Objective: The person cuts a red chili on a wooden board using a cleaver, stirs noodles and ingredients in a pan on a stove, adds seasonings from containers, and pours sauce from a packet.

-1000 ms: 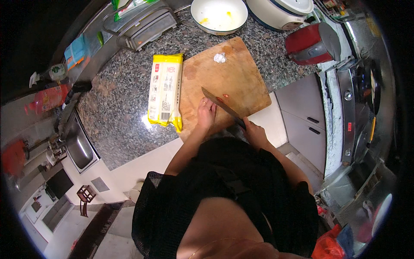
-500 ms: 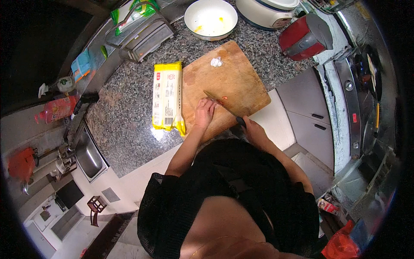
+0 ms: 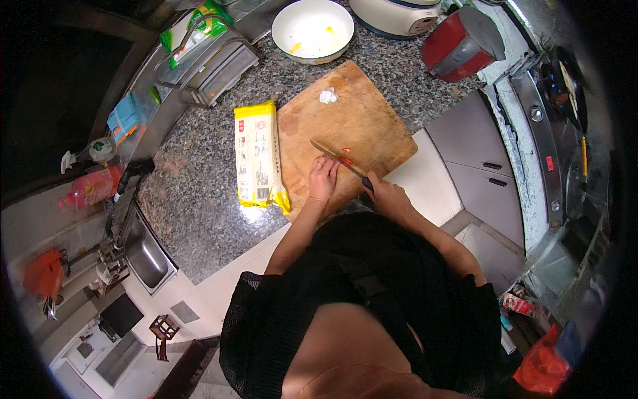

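My right hand (image 3: 390, 197) is wrapped round the black handle of a kitchen knife (image 3: 325, 149). The blade points to the far left, low over a wooden cutting board (image 3: 372, 106). Close against the near side of the blade, my left hand (image 3: 323, 177) has its fingers curled together; what they press is too small to make out. Small red pieces (image 3: 345, 160), looking like cut chili, lie by the blade just beyond my left fingertips. A small white lump (image 3: 327, 96) rests on the far part of the board.
Left of the board lies a yellow-and-white packet (image 3: 256, 156). Behind stand a white bowl (image 3: 313, 33) with yellow residue, a white cooker (image 3: 395, 16) and a red-and-grey container (image 3: 463, 45). A metal rack (image 3: 219, 70) is at the back left, a sink (image 3: 149, 249) farther left.
The view has shifted slightly. More red pieces show beside the blade, and my left fingers have drawn back a little from it. The knife stays in my right hand.
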A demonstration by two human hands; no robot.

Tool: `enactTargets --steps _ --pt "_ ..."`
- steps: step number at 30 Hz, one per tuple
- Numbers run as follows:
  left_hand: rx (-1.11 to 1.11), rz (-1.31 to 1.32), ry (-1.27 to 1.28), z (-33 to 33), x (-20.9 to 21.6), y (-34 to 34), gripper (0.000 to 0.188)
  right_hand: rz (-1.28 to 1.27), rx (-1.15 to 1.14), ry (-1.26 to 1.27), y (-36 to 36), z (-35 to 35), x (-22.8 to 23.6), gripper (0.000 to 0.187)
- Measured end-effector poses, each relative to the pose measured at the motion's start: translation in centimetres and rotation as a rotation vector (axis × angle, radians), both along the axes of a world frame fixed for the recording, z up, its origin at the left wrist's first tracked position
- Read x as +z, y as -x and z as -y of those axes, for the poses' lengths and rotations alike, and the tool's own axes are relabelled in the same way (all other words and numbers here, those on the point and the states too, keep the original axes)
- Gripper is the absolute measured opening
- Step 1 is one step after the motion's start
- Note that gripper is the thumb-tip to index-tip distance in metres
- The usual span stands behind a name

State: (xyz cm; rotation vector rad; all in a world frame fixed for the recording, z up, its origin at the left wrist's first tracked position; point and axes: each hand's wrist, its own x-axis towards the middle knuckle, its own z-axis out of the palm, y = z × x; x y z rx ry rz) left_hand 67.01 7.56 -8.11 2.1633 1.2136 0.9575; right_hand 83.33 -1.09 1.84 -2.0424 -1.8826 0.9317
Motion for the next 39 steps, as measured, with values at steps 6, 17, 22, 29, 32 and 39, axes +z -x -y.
enactTargets --steps 6,17,22,29,32,39 --pt "-0.023 -0.002 0.05 0.0 0.1 0.2 0.007 -0.008 -0.019 0.038 0.0 0.1 -0.8 0.023" --pt "-0.069 0.043 0.047 -0.4 0.9 0.2 0.005 -0.01 0.004 0.071 1.2 -3.7 -0.9 0.025" --pt "-0.051 0.04 0.027 -0.5 0.3 0.2 0.005 -0.042 -0.029 0.071 0.7 -1.8 0.3 0.028" --pt "-0.034 0.052 0.05 -0.3 0.3 0.2 0.005 -0.089 -0.079 0.112 1.0 -0.8 -2.3 0.031" --pt "-0.031 0.035 0.109 -0.1 0.4 0.2 0.005 -0.038 -0.066 0.052 3.3 -4.5 -3.9 0.034" --pt "-0.062 0.045 0.114 -0.5 0.9 0.5 0.006 -0.062 -0.146 0.149 2.2 -4.4 -0.2 0.03"
